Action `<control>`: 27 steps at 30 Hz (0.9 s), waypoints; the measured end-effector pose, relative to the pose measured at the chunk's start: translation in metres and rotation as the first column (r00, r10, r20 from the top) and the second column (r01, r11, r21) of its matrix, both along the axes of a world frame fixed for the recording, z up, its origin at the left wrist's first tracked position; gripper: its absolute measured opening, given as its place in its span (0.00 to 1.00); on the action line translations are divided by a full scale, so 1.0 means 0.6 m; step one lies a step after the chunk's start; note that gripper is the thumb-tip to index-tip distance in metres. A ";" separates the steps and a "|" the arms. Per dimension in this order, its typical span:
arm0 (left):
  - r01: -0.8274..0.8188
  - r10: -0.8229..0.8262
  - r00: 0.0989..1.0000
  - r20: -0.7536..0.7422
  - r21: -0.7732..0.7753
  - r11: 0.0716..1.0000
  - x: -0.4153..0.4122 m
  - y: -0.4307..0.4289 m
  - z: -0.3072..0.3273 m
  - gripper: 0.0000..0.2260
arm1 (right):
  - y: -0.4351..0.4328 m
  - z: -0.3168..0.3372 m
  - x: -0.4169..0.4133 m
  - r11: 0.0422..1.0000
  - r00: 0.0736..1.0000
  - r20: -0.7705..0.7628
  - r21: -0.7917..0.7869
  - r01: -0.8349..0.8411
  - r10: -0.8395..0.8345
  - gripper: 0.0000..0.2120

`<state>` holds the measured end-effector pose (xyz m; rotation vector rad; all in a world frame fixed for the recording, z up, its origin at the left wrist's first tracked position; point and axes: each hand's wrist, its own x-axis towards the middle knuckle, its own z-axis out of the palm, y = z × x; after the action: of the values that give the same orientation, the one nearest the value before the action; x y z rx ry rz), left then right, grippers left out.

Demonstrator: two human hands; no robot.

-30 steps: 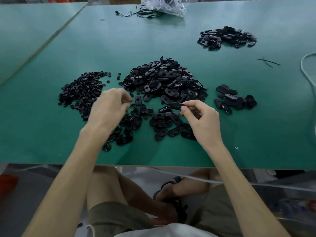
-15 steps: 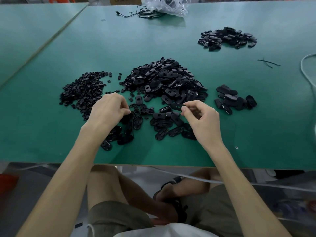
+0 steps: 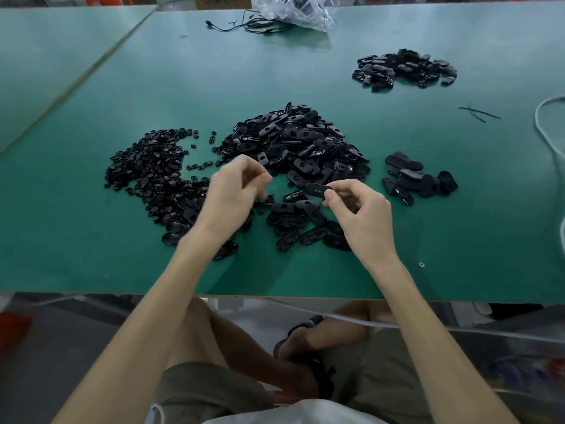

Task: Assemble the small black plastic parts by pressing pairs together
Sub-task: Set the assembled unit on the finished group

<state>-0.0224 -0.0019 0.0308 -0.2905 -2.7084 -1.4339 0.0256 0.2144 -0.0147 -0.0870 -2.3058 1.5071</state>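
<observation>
Right hand (image 3: 357, 215) is up off the bench (image 3: 458, 240), its grip pinching one oval shell (image 3: 315, 190) by its end, thumb and fingertips on the rim, broad face turned up. Left hand (image 3: 232, 194) hovers just beside it, fingers curled in, but it's blurred, and whether that grip pinches a small piece I cannot tell. Mid-bench, beyond the hands, sits the big heap of shells (image 3: 293, 142). The heap of small pieces (image 3: 153, 172) lies toward the left edge, a small cluster (image 3: 419, 182) toward the right edge, and another pile (image 3: 403, 68) nearer the far right corner. These parts look feather-light: stiff moulded plastic, smooth and slightly glossy, so likely slippery and quick to skitter. Best hold, I'd judge, is the shell's edges, leaving the middle of the face free so the mate presses in squarely.
</observation>
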 end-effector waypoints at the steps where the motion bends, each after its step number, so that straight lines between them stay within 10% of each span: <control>1: 0.031 -0.031 1.000 -0.001 0.048 0.998 0.004 0.015 -0.005 0.07 | 0.000 0.000 0.000 1.000 1.000 -0.002 -0.001 0.003 -0.003 0.03; 8: 0.094 -0.081 0.995 -0.049 0.430 0.898 0.010 0.074 -0.038 0.04 | 0.000 0.003 0.003 1.000 1.000 -0.005 -0.008 0.017 -0.017 0.03; 27: 0.069 -0.056 0.998 -0.040 0.557 0.828 0.006 0.073 -0.071 0.09 | -0.002 0.010 0.005 0.995 1.000 -0.018 -0.095 -0.013 0.011 0.04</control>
<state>-0.0187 0.0417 -0.0117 -0.3490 -2.1329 -2.1331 0.0288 0.2132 -0.0085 -0.0852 -2.2241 1.6167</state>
